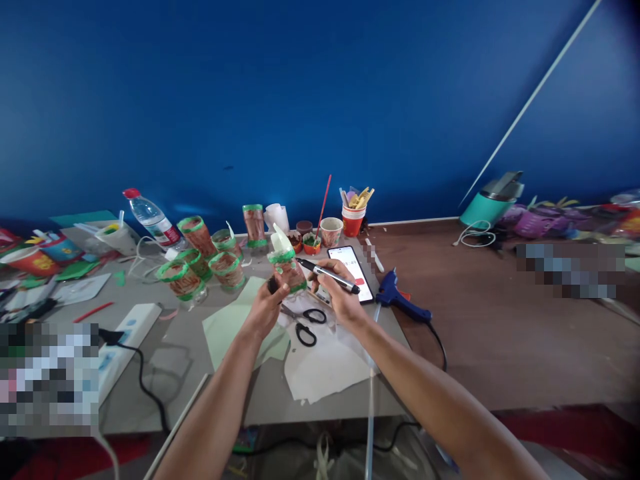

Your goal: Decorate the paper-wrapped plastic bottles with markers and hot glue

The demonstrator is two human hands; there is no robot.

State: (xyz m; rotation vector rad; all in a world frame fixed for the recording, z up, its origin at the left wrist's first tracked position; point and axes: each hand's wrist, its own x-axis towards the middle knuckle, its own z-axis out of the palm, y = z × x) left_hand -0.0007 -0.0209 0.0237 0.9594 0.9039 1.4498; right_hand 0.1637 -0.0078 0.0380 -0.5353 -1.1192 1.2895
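My left hand is closed round a small brown cup with green rims, tilted above the table. A pale green leaf-like piece sticks up from its top. In my right hand is a black and silver pen, its tip close to the cup's upper right side. Below the hands, black-handled scissors lie on white paper, beside light green paper. Just behind my right hand a phone lies flat, its screen lit.
Several brown and green cups stand at the left, near a plastic bottle. A blue glue gun lies right of the phone. At the back is a red cup of sticks. A white power strip lies at the left.
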